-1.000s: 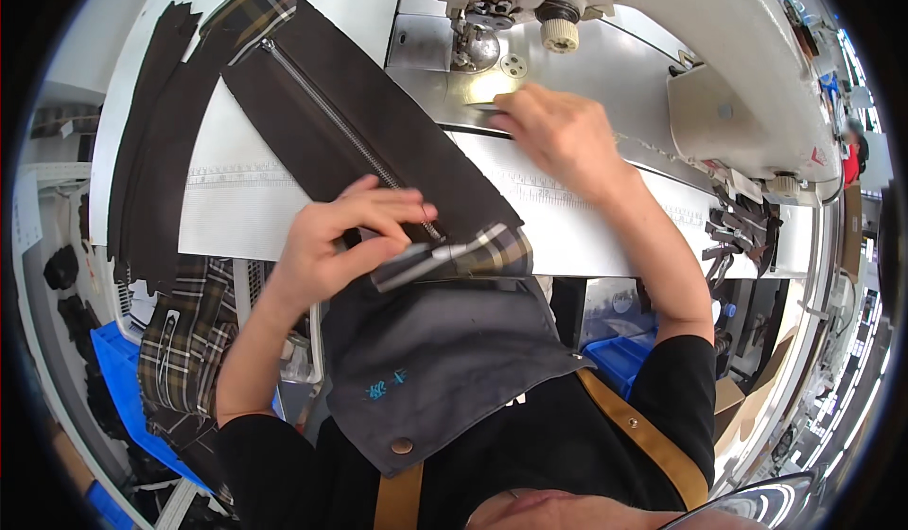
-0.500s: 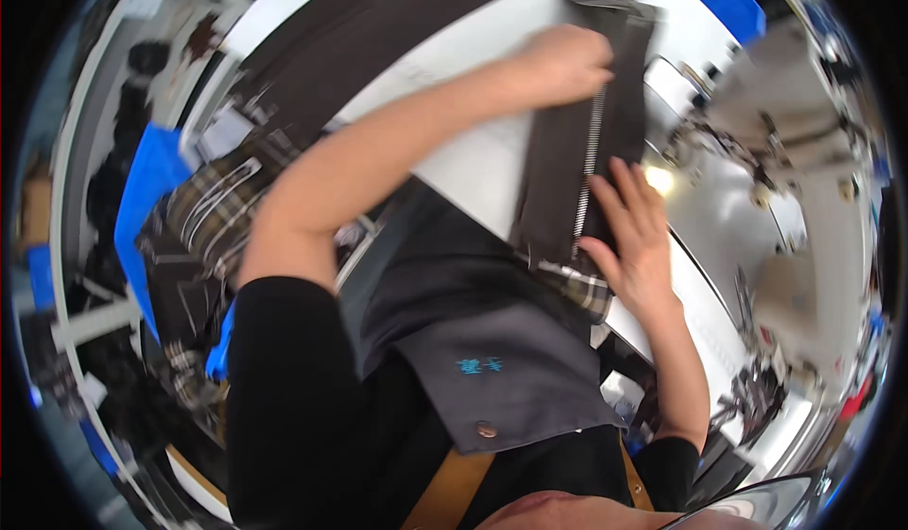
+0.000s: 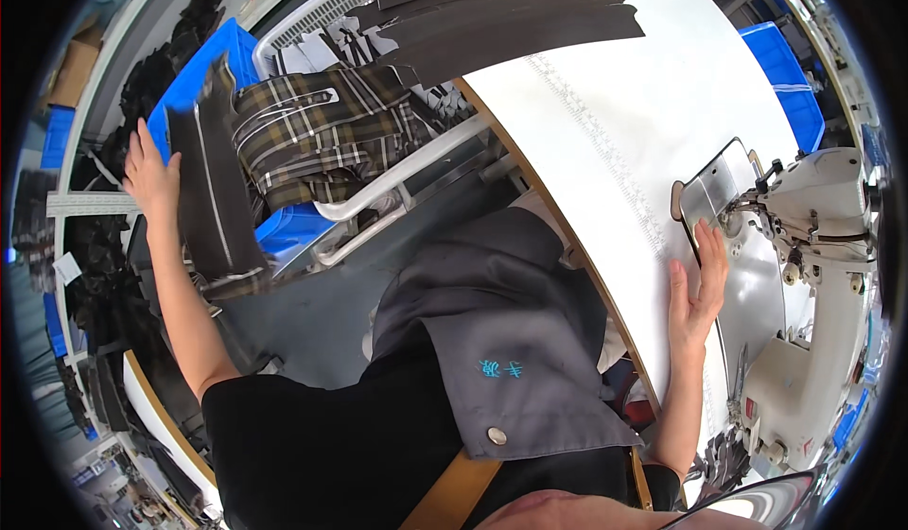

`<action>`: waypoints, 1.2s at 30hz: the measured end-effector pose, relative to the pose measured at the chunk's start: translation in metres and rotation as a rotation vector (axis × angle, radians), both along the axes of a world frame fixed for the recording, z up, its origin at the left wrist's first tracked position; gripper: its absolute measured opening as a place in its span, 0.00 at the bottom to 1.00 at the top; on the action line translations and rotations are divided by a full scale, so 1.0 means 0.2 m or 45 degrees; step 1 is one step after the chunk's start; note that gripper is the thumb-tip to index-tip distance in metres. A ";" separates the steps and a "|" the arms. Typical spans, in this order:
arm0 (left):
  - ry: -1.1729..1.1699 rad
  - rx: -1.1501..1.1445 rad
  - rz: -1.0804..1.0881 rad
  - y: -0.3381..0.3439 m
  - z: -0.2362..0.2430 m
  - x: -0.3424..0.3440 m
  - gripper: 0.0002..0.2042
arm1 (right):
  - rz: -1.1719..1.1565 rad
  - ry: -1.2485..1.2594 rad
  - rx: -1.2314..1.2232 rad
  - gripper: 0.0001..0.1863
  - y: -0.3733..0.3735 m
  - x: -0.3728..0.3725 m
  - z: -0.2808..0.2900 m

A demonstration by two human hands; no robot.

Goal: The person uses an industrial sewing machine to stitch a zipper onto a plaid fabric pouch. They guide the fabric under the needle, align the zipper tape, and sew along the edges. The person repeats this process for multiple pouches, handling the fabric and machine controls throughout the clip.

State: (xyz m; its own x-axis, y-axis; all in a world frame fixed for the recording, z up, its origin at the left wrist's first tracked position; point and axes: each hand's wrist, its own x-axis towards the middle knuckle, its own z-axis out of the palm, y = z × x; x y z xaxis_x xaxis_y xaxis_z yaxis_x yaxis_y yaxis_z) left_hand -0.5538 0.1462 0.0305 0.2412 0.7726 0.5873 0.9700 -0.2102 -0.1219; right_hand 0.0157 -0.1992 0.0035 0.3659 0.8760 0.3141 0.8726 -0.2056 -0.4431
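My left hand (image 3: 151,175), fingers stretched and apart, is out at the far left. Right beside it, a dark brown fabric panel (image 3: 219,190) with a pale zipper line down its length hangs over the near side of a pile of folded plaid garment pieces (image 3: 317,123). Whether the hand still touches the panel's edge I cannot tell. Over the right part of the white table (image 3: 605,123), my right hand (image 3: 698,289) is open and holds nothing. Its fingertips are near the metal plate of a sewing machine (image 3: 804,208).
Several long dark brown fabric strips (image 3: 511,19) lie across the table's far left end. Below the plaid pile are a blue bin (image 3: 293,227) and a white rack (image 3: 397,175). Another blue bin (image 3: 790,86) stands beyond the table at the far right.
The zippered panel has gone from the table to the plaid pile at the left. My left hand has swung left and opened; my right hand has stayed on the right. The view has shifted.
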 end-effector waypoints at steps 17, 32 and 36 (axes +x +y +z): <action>0.180 -1.266 -0.308 0.56 -0.62 1.03 0.11 | -0.120 0.089 0.077 0.17 -0.02 0.02 -0.02; -0.346 -0.668 -1.428 -0.61 -0.19 1.64 0.12 | 0.367 0.815 -0.028 0.46 0.15 -0.21 0.10; -0.322 -0.408 -1.657 -0.68 0.14 2.09 0.07 | 0.238 1.123 0.296 0.41 0.27 -0.38 0.19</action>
State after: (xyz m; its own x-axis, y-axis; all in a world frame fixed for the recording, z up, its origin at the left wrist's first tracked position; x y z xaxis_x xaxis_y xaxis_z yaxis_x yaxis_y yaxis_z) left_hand -0.1352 0.0108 0.0579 0.8064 0.1807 0.5631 0.0389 -0.9663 0.2544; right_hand -0.0602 -0.1458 0.0419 0.4151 0.8947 0.1647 0.2109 0.0815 -0.9741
